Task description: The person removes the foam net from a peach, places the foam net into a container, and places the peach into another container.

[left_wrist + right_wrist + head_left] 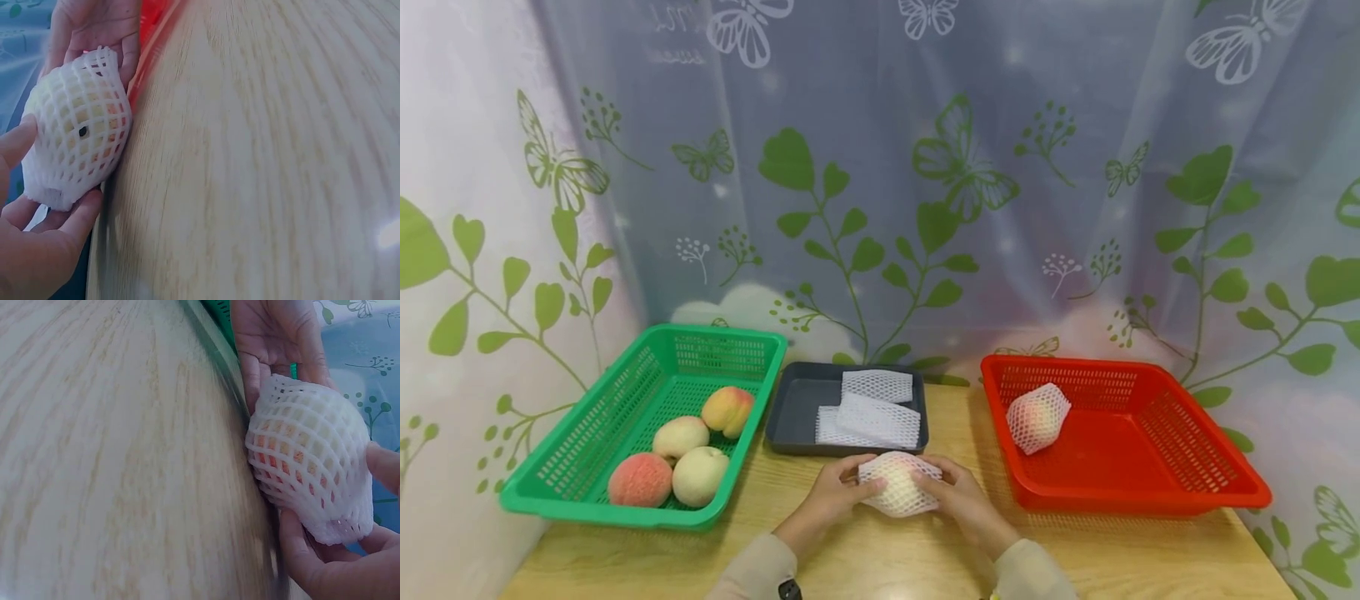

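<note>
so both hands are on the one netted peach (898, 486) right now, left hand (833, 493) gripping one end and right hand (962, 500) gripping the other, thumbs on the near side of the white mesh. It's over the wooden table (887, 554), just in front of the grey tray (787, 421) with some flat foam nets (877, 421) in it, between a green basket (700, 518) holding four bare peaches (700, 477) and a red basket (1138, 504) with another netted fruit (1037, 418) inside

Fingers (847, 465) gripping netted fruit (898, 487), green basket (681, 387), red basket (1105, 454)
</note>
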### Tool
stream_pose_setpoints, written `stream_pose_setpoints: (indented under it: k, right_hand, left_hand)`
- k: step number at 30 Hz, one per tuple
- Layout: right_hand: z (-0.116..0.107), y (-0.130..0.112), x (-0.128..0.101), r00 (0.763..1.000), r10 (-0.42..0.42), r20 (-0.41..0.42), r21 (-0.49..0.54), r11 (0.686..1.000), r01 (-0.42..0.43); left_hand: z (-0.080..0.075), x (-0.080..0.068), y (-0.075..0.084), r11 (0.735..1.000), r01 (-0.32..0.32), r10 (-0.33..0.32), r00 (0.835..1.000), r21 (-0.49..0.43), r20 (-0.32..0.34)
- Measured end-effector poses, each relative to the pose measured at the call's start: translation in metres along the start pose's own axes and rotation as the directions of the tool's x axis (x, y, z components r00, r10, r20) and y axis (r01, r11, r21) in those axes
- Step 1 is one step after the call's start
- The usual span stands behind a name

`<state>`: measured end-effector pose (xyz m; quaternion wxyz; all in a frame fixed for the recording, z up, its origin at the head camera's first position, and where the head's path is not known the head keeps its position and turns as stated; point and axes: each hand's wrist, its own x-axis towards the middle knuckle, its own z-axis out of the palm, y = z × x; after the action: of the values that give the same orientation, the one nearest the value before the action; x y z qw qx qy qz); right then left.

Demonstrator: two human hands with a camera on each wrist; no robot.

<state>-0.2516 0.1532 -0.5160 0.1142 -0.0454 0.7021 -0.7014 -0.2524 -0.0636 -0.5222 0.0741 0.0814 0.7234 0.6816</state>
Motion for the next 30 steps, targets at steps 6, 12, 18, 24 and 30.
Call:
stream_pose_setpoints:
  k: [6,12,18,24,30]
  right_hand:
    - [-0.001,-0.002,-0.002,0.999,0.004,0.033,0.013,1.000,-0.004]
    - [-0.001,-0.004,-0.004,0.999,0.018,0.035,0.006,1.000,-0.018]
    - [-0.004,-0.009,-0.003,1.000,0.028,0.009,-0.013,1.000,-0.028]
    - [-0.012,-0.018,-0.007,1.000,-0.007,-0.009,-0.087,0.996,0.006]
    - [-0.019,-0.031,-0.010,0.997,-0.043,-0.061,-0.202,0.979,0.030]
  left_hand:
    - [-0.005,-0.001,-0.002,1.000,0.011,-0.010,1.000,0.007,-0.026]
    - [-0.008,-0.002,-0.002,0.999,0.022,-0.021,0.999,0.024,-0.039]
    - [-0.011,-0.003,0.003,1.000,0.026,-0.026,0.999,0.011,-0.034]
    - [-0.016,-0.003,0.010,0.999,-0.006,0.006,1.000,0.037,-0.005]
    - [-0.023,-0.001,0.019,0.999,-0.039,0.039,0.999,-0.003,-0.015]
